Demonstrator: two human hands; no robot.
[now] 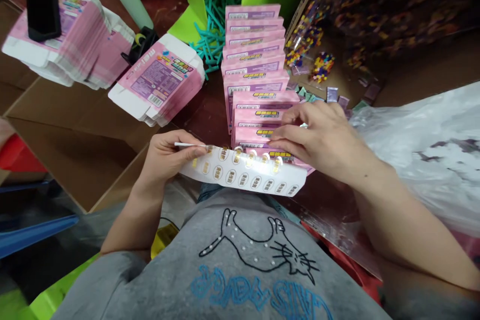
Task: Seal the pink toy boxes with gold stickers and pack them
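Largest first: we log an open carton (75, 145) at far left; inward of it, a row of pink boxes (255, 72) on the table, running away from the body, with a stack (157, 85) of flattened ones to its left. Next down, the sheet (245, 179): its long axis lies left to right, crosswise to the row, at the row's near end, overlapping the nearest boxes in our view. The right hand (318, 137) is the nearer to the boxes; their near tops lie just left of and below its fingertips. Its fingers are bent and slightly parted; we cannot tell whether they touch a box or hold anything. The left hand (168, 155) pinches the sheet's left end, thumb against fingers. Smallest, oval stickers (256, 183) with gold print, in rows along the sheet.
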